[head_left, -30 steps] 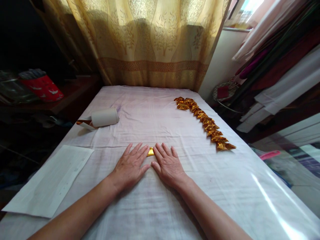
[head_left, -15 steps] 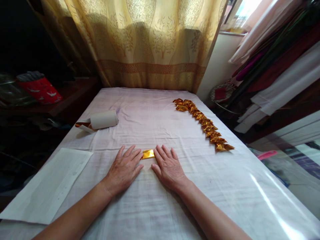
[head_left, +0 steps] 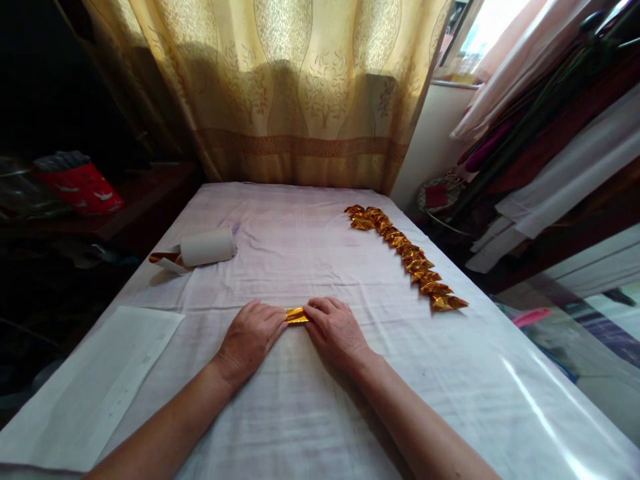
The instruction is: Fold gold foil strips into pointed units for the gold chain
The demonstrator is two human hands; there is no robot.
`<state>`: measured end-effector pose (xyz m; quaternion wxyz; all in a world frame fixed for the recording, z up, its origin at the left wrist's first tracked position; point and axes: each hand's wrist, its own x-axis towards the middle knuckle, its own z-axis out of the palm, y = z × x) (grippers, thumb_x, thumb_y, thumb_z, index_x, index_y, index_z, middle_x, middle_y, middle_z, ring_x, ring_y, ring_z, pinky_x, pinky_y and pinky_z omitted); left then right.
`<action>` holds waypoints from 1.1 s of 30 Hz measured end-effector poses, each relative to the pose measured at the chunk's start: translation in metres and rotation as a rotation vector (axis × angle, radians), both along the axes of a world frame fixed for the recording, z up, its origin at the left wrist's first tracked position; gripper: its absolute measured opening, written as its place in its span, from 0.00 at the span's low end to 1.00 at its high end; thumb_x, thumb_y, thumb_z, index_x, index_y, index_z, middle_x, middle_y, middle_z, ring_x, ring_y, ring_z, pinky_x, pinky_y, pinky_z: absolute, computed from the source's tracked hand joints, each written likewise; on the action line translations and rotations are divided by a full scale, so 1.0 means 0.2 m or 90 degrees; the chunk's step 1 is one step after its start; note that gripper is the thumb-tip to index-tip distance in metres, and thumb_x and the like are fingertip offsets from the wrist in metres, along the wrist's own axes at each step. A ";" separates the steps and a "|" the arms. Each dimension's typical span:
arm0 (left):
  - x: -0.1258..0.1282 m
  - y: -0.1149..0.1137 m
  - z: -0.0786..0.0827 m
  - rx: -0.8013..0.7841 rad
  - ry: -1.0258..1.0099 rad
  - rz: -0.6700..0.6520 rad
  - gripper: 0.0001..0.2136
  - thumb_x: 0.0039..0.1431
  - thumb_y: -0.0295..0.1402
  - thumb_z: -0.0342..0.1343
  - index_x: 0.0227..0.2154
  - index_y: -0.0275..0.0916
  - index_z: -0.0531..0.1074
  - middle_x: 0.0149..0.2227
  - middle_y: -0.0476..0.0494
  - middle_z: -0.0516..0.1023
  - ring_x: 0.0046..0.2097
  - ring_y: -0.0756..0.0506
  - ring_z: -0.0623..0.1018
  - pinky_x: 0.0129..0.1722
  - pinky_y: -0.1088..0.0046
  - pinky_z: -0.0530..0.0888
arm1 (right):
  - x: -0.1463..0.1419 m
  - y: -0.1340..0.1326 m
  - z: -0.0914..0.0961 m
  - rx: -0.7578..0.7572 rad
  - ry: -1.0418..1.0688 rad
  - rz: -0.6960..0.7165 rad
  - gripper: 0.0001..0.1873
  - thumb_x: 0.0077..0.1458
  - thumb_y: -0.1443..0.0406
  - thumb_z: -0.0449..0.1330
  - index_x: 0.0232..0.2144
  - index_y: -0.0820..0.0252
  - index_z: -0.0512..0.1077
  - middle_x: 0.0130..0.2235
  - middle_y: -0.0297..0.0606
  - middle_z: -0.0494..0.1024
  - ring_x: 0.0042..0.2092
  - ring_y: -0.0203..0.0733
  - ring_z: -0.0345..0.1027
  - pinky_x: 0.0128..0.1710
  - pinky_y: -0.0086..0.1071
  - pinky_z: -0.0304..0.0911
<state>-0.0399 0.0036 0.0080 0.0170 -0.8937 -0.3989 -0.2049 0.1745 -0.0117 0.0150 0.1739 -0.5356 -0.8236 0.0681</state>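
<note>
A small folded piece of gold foil paper [head_left: 296,315] lies on the white cloth-covered table [head_left: 320,400]. My left hand [head_left: 251,335] has its fingers curled and pinching the foil's left end. My right hand [head_left: 334,328] is curled on the foil's right end. Most of the foil is hidden under my fingertips. Both forearms reach in from the bottom edge.
A row of several folded gold foil pieces [head_left: 407,255] runs along the table's right side. A white roll with a gold foil tail [head_left: 203,247] lies at the left. A white paper sheet [head_left: 85,387] sits at the near left. A patterned curtain [head_left: 295,93] hangs behind.
Both hands went from lying flat with fingers stretched beside the foil to curled, with fingertips pinching its two ends. The view tilted slightly downward.
</note>
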 end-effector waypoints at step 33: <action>-0.01 0.03 -0.03 -0.149 -0.257 0.113 0.10 0.58 0.34 0.55 0.40 0.43 0.79 0.37 0.47 0.83 0.40 0.44 0.81 0.45 0.66 0.76 | -0.01 0.00 -0.08 0.055 0.315 -0.052 0.13 0.62 0.65 0.55 0.39 0.56 0.81 0.35 0.39 0.83 0.37 0.41 0.76 0.39 0.31 0.69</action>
